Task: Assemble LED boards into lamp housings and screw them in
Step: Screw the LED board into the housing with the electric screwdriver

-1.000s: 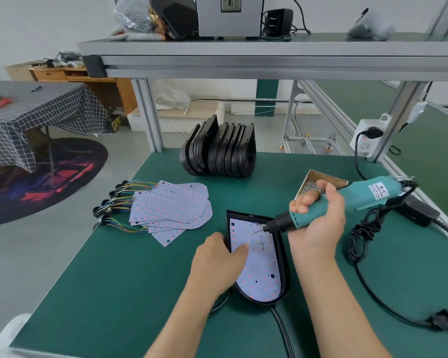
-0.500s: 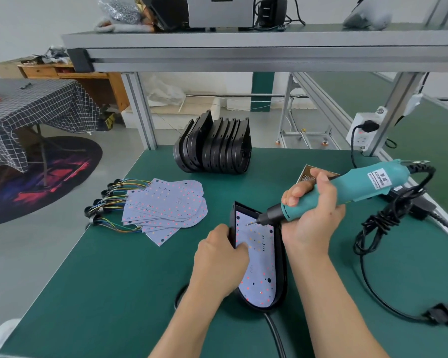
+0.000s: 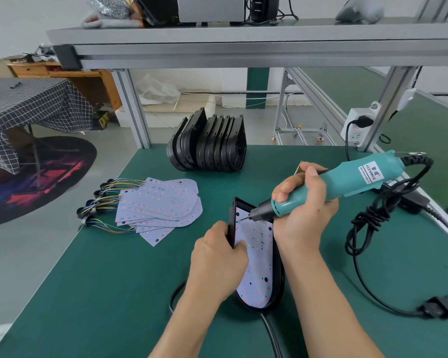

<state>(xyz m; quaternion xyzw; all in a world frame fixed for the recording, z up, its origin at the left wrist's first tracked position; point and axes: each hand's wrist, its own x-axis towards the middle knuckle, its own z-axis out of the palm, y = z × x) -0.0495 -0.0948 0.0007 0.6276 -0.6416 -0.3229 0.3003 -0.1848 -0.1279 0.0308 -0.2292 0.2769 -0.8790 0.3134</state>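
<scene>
On the green tabletop (image 3: 93, 293), a black lamp housing (image 3: 279, 285) lies near the front edge, a little right of centre, with a pale LED board (image 3: 259, 257) seated inside it. The left hand (image 3: 217, 257) holds the housing by its left wall, its fingers curled over the rim with the fingertips on the board. The right hand (image 3: 303, 205) has its fingers clenched around the barrel of a teal electric screwdriver (image 3: 347, 182), which is tilted down to the left so that its bit tip touches the far-left corner of the board. A black cable (image 3: 367, 228) trails from the back of the screwdriver, bunches in a tied loop on the right side of the tabletop and runs on toward a connector near the right edge. To the left of the housing, a fanned pile of spare LED boards (image 3: 163, 205) lies flat, their coloured wires (image 3: 109, 202) pointing left toward the tabletop's edge. Farther back, a row of empty black housings (image 3: 207, 146) stands on edge, leaning together. Just behind the right hand, a corner of a small cardboard box (image 3: 301, 168) shows, mostly hidden. A white power socket (image 3: 357, 125) is fixed to the frame post at the far right, with a plug in it.
</scene>
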